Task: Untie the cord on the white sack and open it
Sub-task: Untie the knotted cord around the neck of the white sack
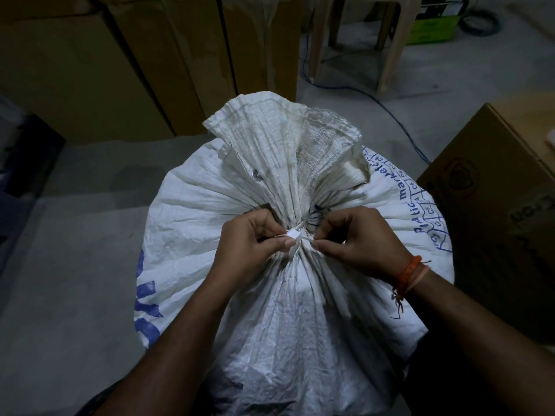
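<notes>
A full white woven sack [270, 310] with blue print stands upright on the floor right below me. Its neck is gathered tight and its top flares out above the tie. A flat white cord [295, 237] is wrapped around the neck and knotted at the front. My left hand [249, 247] pinches the cord on the left side of the knot with thumb and forefinger. My right hand [357, 238], with an orange thread band on its wrist, pinches the cord on the right side of the knot. The sack's mouth is closed.
Tall brown cartons [120, 61] stand behind the sack at the left. Another carton [498, 211] sits close on the right. A plastic stool [357, 40] and a blue cable [399, 121] lie beyond on the grey concrete floor [75, 265].
</notes>
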A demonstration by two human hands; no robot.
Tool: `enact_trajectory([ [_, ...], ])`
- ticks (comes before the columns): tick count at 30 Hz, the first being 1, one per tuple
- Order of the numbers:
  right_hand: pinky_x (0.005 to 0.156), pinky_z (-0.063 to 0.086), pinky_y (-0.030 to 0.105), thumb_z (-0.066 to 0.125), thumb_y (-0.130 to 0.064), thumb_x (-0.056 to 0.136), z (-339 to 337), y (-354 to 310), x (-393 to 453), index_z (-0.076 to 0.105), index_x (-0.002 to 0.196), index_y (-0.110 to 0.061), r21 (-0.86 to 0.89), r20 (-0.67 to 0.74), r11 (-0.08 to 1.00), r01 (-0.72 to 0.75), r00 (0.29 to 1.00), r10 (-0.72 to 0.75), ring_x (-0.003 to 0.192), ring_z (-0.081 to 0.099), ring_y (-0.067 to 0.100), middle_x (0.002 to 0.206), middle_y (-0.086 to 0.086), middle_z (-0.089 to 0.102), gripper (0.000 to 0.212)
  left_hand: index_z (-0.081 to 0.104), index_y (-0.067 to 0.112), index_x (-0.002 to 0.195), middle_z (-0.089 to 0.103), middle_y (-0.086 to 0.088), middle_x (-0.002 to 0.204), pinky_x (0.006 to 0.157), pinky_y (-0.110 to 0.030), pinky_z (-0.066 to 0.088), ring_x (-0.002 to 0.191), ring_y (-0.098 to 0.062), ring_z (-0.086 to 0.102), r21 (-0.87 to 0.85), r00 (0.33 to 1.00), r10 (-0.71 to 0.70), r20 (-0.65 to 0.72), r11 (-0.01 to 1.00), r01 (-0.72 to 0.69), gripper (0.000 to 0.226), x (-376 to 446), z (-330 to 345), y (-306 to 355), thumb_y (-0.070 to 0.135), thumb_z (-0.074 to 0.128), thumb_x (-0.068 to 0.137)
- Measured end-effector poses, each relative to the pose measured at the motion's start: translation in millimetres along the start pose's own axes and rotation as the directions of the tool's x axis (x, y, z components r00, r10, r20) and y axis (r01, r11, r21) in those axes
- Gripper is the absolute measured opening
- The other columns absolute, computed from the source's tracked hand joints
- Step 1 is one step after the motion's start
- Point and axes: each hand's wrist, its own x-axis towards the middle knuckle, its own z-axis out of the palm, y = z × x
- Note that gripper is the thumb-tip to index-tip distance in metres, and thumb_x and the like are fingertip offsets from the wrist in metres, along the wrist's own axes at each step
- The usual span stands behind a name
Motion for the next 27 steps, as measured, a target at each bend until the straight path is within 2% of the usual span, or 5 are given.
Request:
enact_trajectory([
  [9, 0.064, 0.059, 0.037, 0.084, -0.025, 0.076, -5, -4, 0, 0.073, 0.074, -0.018, 0.044, 0.041, 0.998, 0.036, 0.998, -0.038, 0.063, 0.071, 0.011, 0.067, -0.003, 0.073, 0.013, 0.072, 0.003, 0.080, 0.082, -0.007, 0.074, 0.074, -0.035, 0.065, 0.073, -0.020, 0.082, -0.009, 1.000, -0.008, -0.003, 1.000, 0.008, 0.019, -2, -1, 3, 0.005, 0.091, 0.076],
  [12, 0.065, 0.059, 0.031, 0.085, -0.019, 0.076, -17, 0, -4, 0.077, 0.075, -0.020, 0.035, 0.077, 0.999, 0.005, 0.997, -0.008, 0.063, 0.072, 0.006, 0.067, -0.006, 0.076, 0.008, 0.072, 0.006, 0.079, 0.081, -0.007, 0.073, 0.074, -0.036, 0.065, 0.073, -0.020, 0.081, -0.015, 1.000, -0.007, -0.002, 1.000, 0.007, 0.019, 0, -1, 3, 0.006, 0.091, 0.076],
  [18, 0.058, 0.046, 0.018, 0.080, -0.015, 0.079, 1, -5, 3, 0.073, 0.071, -0.017, -0.010, 0.041, 0.998, 0.064, 0.997, -0.064, 0.057, 0.063, 0.005, 0.063, -0.005, 0.070, 0.011, 0.072, 0.005, 0.078, 0.081, -0.003, 0.072, 0.065, -0.019, 0.057, 0.067, -0.009, 0.078, -0.001, 1.000, -0.010, 0.007, 1.000, 0.010, 0.021, -1, 3, 6, 0.005, 0.092, 0.074],
  [23, 0.060, 0.049, 0.015, 0.084, -0.016, 0.078, -5, -4, 2, 0.074, 0.075, -0.016, 0.019, 0.077, 0.998, 0.054, 0.995, -0.056, 0.061, 0.067, 0.004, 0.067, -0.005, 0.073, 0.010, 0.073, 0.005, 0.080, 0.081, -0.008, 0.074, 0.075, -0.042, 0.066, 0.073, -0.023, 0.081, -0.014, 1.000, -0.006, -0.001, 1.000, 0.006, 0.019, -1, 1, 4, 0.007, 0.092, 0.076],
  [27, 0.060, 0.050, 0.015, 0.086, -0.016, 0.078, -17, 0, -2, 0.079, 0.077, -0.019, 0.022, 0.037, 0.999, 0.024, 0.999, -0.025, 0.065, 0.071, 0.009, 0.070, -0.004, 0.077, 0.008, 0.073, 0.007, 0.081, 0.081, -0.009, 0.073, 0.077, -0.044, 0.065, 0.074, -0.026, 0.081, -0.047, 1.000, -0.005, 0.010, 0.999, 0.006, 0.019, 0, -2, 8, 0.009, 0.091, 0.077],
])
